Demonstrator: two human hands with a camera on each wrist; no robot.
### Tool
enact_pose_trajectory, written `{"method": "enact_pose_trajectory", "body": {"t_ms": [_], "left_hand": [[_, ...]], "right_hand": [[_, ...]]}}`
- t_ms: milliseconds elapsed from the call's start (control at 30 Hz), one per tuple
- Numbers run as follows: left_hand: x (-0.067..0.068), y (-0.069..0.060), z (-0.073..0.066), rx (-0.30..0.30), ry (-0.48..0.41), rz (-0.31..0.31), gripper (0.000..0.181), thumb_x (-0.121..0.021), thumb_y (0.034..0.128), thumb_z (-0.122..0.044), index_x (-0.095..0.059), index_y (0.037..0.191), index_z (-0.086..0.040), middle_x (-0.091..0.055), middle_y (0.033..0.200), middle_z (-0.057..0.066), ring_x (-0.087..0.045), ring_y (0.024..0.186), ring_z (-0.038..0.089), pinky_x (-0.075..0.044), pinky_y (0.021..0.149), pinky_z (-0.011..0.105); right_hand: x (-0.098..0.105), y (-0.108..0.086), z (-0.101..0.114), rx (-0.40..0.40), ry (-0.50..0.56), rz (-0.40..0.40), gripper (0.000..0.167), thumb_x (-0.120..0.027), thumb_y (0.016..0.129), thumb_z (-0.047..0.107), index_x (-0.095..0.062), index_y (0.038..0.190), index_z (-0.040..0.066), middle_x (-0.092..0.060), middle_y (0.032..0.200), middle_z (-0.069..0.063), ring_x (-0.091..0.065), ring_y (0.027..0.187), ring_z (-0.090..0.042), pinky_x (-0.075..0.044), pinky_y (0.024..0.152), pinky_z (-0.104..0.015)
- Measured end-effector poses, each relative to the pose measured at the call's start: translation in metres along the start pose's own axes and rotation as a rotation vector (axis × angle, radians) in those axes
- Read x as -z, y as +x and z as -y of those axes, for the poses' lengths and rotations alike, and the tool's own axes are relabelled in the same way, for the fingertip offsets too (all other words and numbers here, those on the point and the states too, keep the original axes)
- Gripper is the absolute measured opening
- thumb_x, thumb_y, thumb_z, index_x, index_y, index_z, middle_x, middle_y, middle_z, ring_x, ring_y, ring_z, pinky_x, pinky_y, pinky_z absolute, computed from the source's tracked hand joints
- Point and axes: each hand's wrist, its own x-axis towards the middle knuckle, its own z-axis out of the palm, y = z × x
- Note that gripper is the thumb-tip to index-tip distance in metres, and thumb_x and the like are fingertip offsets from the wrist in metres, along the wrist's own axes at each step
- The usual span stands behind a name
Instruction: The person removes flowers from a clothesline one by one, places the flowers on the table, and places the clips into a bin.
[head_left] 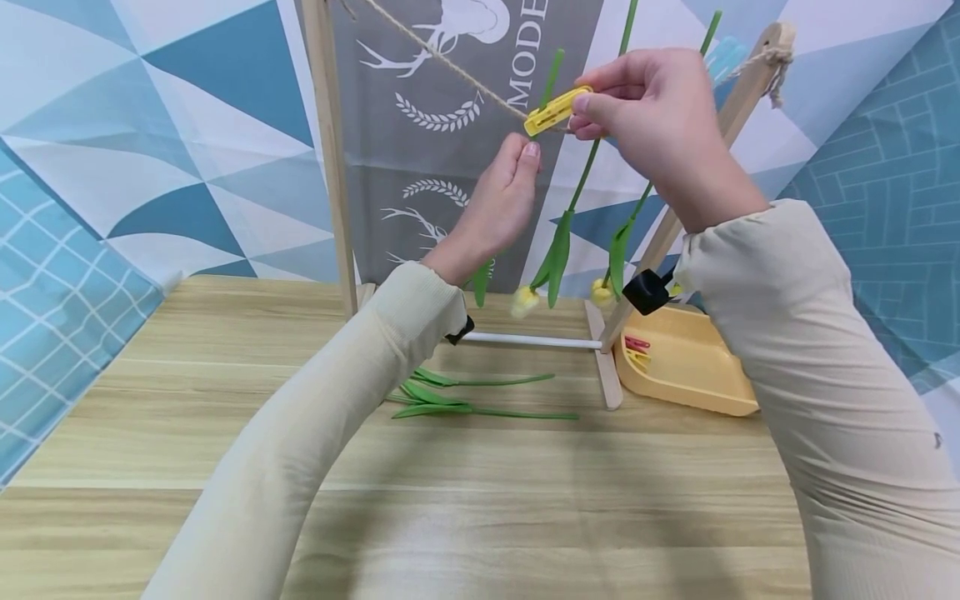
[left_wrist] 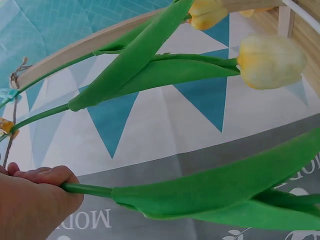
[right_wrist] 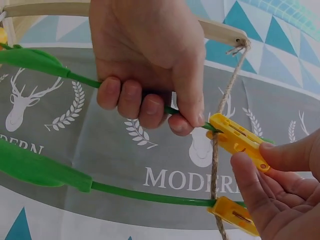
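My left hand [head_left: 501,196] grips the green stem [right_wrist: 85,80] of a tulip just below the twine [head_left: 457,71]; in the left wrist view its green leaves [left_wrist: 215,185] extend from the fist. My right hand [head_left: 660,125] pinches a yellow clothespin [head_left: 555,110] whose jaws lie over the stem and twine, as the right wrist view shows. Beside it another yellow clothespin [right_wrist: 235,215] holds a second stem on the twine. Two pale yellow tulips [head_left: 525,302] [head_left: 602,292] hang heads down at the right. A light blue clothespin [head_left: 724,58] is near the twine's right end.
A wooden frame with a left post [head_left: 333,167] and a right post [head_left: 738,92] carries the twine. A white rod [head_left: 525,339] joins its base. Green stems [head_left: 517,414] lie on the table [head_left: 187,400]. An orange tray [head_left: 682,392] at the right contains red and yellow clothespins [head_left: 637,354].
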Motion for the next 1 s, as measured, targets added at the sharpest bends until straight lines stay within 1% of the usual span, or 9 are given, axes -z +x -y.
{"method": "enact_pose_trajectory", "body": {"t_ms": [200,267,400,533,600,667,767,900,1000], "left_hand": [[0.002,-0.005,0.002,-0.002,0.059,-0.003,0.021,-0.025,0.103,-0.03,-0.036,0.095,-0.014,-0.031,0.075,0.001,-0.032,0.065,0.017,-0.029,0.061,0.024],[0.004,-0.007,0.004,-0.002,0.091,-0.009,0.021,-0.026,0.103,-0.03,-0.036,0.095,-0.013,-0.031,0.075,0.001,-0.032,0.066,0.016,-0.03,0.062,0.024],[0.005,-0.011,0.007,-0.032,0.159,-0.004,0.022,-0.027,0.1031,-0.025,-0.038,0.094,-0.008,-0.032,0.077,0.002,-0.035,0.07,0.017,-0.031,0.065,0.024],[0.005,-0.016,0.009,-0.053,0.259,0.027,0.024,-0.027,0.1031,-0.023,-0.039,0.093,-0.005,-0.033,0.079,0.003,-0.037,0.078,0.018,-0.031,0.071,0.025],[0.004,-0.02,0.01,-0.045,0.319,0.042,0.025,-0.026,0.1032,-0.024,-0.04,0.095,-0.006,-0.035,0.081,0.004,-0.039,0.082,0.019,-0.033,0.074,0.026],[0.003,-0.024,0.012,-0.037,0.372,0.056,0.026,-0.025,0.1032,-0.025,-0.041,0.097,-0.006,-0.037,0.082,0.005,-0.04,0.084,0.02,-0.034,0.074,0.029],[0.001,-0.032,0.015,-0.027,0.467,0.075,0.028,-0.024,0.1032,-0.028,-0.042,0.099,-0.007,-0.039,0.084,0.006,-0.041,0.082,0.021,-0.036,0.07,0.032],[-0.002,-0.043,0.021,-0.068,0.605,0.098,0.029,-0.024,0.1033,-0.027,-0.044,0.098,-0.006,-0.041,0.083,0.008,-0.04,0.077,0.023,-0.036,0.066,0.034],[-0.004,-0.051,0.027,-0.094,0.671,0.109,0.028,-0.026,0.1031,-0.025,-0.046,0.098,-0.006,-0.043,0.081,0.008,-0.042,0.076,0.024,-0.037,0.067,0.034]], "right_hand": [[0.006,-0.004,0.0,0.076,0.087,-0.046,0.034,-0.067,0.081,0.023,-0.065,0.109,0.004,-0.066,0.1,-0.003,-0.066,0.084,-0.011,-0.05,0.085,-0.018],[0.01,-0.005,-0.001,0.083,0.127,-0.054,0.035,-0.069,0.079,0.024,-0.066,0.108,0.005,-0.066,0.1,-0.004,-0.066,0.085,-0.012,-0.049,0.087,-0.018],[0.017,-0.007,-0.005,0.086,0.202,-0.074,0.035,-0.07,0.079,0.024,-0.065,0.109,0.005,-0.065,0.101,-0.004,-0.065,0.089,-0.015,-0.049,0.088,-0.018],[0.026,-0.009,-0.012,0.09,0.309,-0.097,0.031,-0.069,0.081,0.017,-0.065,0.108,0.002,-0.064,0.103,-0.006,-0.065,0.089,-0.016,-0.05,0.084,-0.017],[0.03,-0.012,-0.017,0.084,0.36,-0.102,0.031,-0.07,0.081,0.016,-0.065,0.108,0.001,-0.062,0.105,-0.007,-0.065,0.088,-0.017,-0.05,0.082,-0.016],[0.033,-0.015,-0.023,0.064,0.405,-0.105,0.032,-0.071,0.08,0.015,-0.065,0.109,0.001,-0.062,0.106,-0.008,-0.065,0.088,-0.018,-0.051,0.081,-0.015],[0.039,-0.022,-0.032,0.044,0.449,-0.097,0.036,-0.073,0.079,0.015,-0.064,0.111,0.0,-0.061,0.107,-0.008,-0.065,0.089,-0.019,-0.051,0.08,-0.015],[0.046,-0.032,-0.048,0.03,0.516,-0.079,0.036,-0.074,0.079,0.013,-0.064,0.11,-0.002,-0.061,0.107,-0.01,-0.066,0.087,-0.02,-0.051,0.081,-0.018],[0.048,-0.039,-0.061,0.009,0.59,-0.078,0.033,-0.074,0.078,0.011,-0.064,0.107,-0.003,-0.061,0.107,-0.011,-0.067,0.083,-0.019,-0.051,0.081,-0.021]]}}
